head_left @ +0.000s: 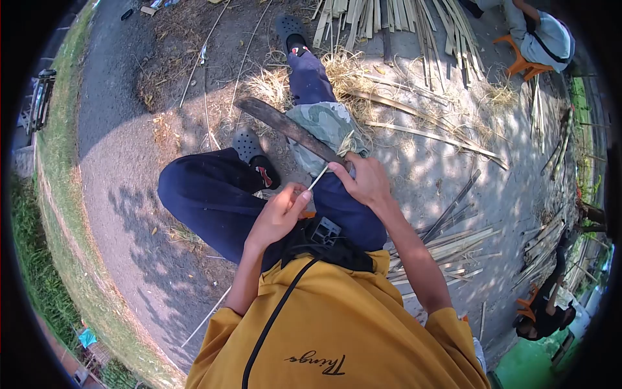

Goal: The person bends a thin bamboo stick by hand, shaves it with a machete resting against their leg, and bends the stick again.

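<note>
My left hand [278, 216] pinches a thin pale strip of bamboo [319, 177] above my lap. My right hand [364, 181] is closed around the near end of a long dark-bladed knife [285, 128], whose handle is hidden by the fingers. The blade points away to the upper left, over a camouflage cloth [324, 118] draped on my right leg. The strip's far end meets the blade at my right thumb. Curled pale shavings [348, 142] stick up just beyond my right fingers.
Long split bamboo strips [369, 16] lie fanned out ahead, with more strips [447, 253] on the ground to my right. Fibrous shavings [343, 74] surround my outstretched foot. One person [544, 42] sits on an orange stool at upper right, another person [551, 311] at lower right.
</note>
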Demonstrator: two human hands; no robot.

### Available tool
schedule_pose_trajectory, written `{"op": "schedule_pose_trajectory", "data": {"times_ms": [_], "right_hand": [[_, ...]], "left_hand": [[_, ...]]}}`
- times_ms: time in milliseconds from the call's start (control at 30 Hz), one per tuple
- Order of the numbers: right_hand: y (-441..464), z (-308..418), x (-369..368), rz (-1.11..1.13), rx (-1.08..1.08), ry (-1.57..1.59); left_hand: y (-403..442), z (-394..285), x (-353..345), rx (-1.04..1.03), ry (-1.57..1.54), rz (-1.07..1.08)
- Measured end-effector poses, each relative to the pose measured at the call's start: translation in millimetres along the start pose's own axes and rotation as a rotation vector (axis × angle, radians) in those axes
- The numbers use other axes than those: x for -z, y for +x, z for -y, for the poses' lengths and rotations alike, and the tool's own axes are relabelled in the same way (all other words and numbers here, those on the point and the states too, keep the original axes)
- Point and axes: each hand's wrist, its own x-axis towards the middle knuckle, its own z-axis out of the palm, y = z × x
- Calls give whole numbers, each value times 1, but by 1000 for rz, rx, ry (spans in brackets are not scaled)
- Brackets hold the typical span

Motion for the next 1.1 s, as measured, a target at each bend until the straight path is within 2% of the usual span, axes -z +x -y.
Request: {"op": "schedule_pose_trajectory", "data": {"times_ms": [67,100,167,233,400,533,600,733,933,967,1000,1100], "right_hand": [[0,0,0,2,-21,-8],[-2,0,0,0,-22,-8],[-2,-3,1,-13,-21,-7],[-3,-4,2,-21,-26,-3],[-4,-2,5,17,-24,-56],[-2,-8,3,-1,-11,-73],[-1,-10,0,12,-36,-56],[-1,-8,0,-14,-7,-80],[-7,-6,-1,-3,19,-106],[-6,-6,0,-2,21,-132],[0,-8,3,51,-65,-104],[-1,-1,2,-12,-35,-46]], "left_hand": [[13,-8,-10,240,-407,264],[16,0,-16,239,-406,266],[25,22,-31,98,-289,240],[23,14,-35,180,-369,227],[30,-14,-41,1,-41,5],[35,-3,-45,-16,-28,6],[31,9,-45,-119,-113,-8],[29,0,-36,17,25,47],[36,-14,-52,-88,182,-144],[31,-13,-51,-86,181,-146],[20,-13,-47,-77,205,-141],[13,-15,-43,-27,244,-140]]}}
